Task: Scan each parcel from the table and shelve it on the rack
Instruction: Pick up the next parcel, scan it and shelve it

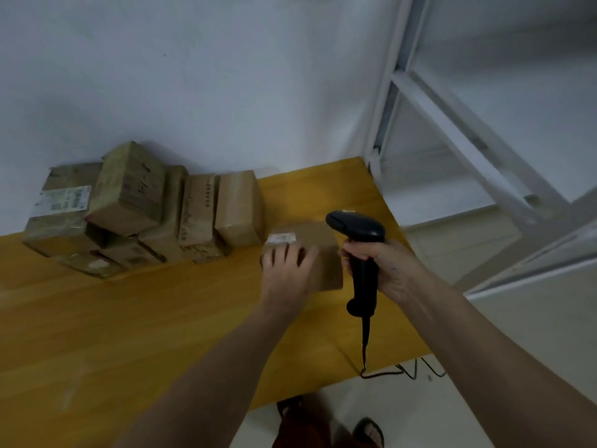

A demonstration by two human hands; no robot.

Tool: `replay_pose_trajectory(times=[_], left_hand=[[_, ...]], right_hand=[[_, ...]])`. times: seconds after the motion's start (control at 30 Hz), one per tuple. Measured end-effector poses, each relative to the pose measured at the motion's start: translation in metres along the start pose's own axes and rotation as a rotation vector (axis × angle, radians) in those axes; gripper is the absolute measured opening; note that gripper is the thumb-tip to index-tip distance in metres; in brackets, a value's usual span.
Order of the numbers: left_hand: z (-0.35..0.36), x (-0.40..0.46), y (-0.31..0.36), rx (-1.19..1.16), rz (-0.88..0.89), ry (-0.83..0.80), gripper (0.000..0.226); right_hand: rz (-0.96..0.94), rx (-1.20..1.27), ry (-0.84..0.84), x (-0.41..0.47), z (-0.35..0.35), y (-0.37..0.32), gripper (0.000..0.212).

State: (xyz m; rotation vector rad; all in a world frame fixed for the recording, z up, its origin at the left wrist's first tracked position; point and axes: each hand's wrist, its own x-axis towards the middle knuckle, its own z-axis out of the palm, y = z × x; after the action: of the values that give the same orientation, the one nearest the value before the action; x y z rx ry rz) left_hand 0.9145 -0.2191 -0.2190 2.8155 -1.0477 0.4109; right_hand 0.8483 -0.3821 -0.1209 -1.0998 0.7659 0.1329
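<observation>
At the bottom edge of the frame, right of centre, a foot in a dark sandal [369, 431] stands on the pale floor, and both bare forearms reach up from there over the yellow wooden desk [129, 318].

The right hand [384, 266], right of centre, has its grip wrapped tight round the handle of a black barcode scanner [360, 250]. The scanner's head sits above the fist and points toward the upper left of the frame, over the parcel in front of it. A black cable [366, 344] drops from the base of the handle, crosses the near right corner of the desk and trails off onto the floor.

The left hand [286, 273], at centre, lies palm down on a flat brown parcel [323, 253], its fingers spread across the top and its grip loose, pressing rather than pinching. The parcel rests flat on the desk, just beside the scanner handle. A small white label [280, 237] shows on its far left corner, just beyond the fingertips.

Farther back, at centre left, a heap of brown cardboard parcels [145, 205] stands against the white wall [193, 76]. Some are upright, some tilted and stacked on others; the leftmost bears a large printed label [63, 200]. The nearest upright box of the heap is just beside the flat parcel's far left corner.

In the upper right of the frame rises a white metal rack [452, 124], its frame set at the far right corner of the desk.
</observation>
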Motion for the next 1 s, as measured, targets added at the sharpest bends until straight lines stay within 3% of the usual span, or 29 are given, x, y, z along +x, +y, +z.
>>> replay_pose_trajectory(times=[0.13,0.2,0.27,0.43,0.57,0.7,0.8,0.87,0.93,1.0], left_hand=[[0.021,-0.032,0.022,0.099,0.163,-0.086,0.071],[0.026,-0.042,0.030,0.138,0.188,-0.146,0.079],[0.030,-0.050,0.036,0.131,0.176,-0.212,0.084],[0.043,-0.063,0.042,-0.019,0.112,-0.451,0.063],[0.042,-0.053,0.030,-0.301,-0.091,-0.397,0.047],[0.036,-0.023,-0.003,-0.383,-0.414,-0.309,0.050],[0.036,-0.007,-0.022,-0.531,-0.848,-0.530,0.063],[0.038,-0.007,-0.028,-0.867,-1.128,-0.658,0.066],[0.040,-0.019,-0.029,-1.110,-1.273,-0.769,0.067],[0.045,-0.033,-0.029,-1.197,-1.289,-0.841,0.066]], right_hand=[[0.048,-0.062,0.068,0.002,-0.020,0.030,0.010],[0.072,-0.082,0.096,0.004,-0.026,0.042,0.020],[0.093,-0.086,0.114,0.007,-0.028,0.051,0.016],[0.142,-0.140,0.157,0.014,-0.028,0.061,0.011],[0.160,-0.159,0.165,0.019,-0.024,0.066,0.012],[0.180,-0.190,0.193,0.025,-0.020,0.071,0.023],[0.187,-0.206,0.201,0.030,-0.015,0.072,0.025],[0.188,-0.208,0.203,0.035,-0.012,0.072,0.021],[0.198,-0.207,0.205,0.040,-0.009,0.072,0.021],[0.221,-0.194,0.192,0.044,-0.006,0.074,0.027]])
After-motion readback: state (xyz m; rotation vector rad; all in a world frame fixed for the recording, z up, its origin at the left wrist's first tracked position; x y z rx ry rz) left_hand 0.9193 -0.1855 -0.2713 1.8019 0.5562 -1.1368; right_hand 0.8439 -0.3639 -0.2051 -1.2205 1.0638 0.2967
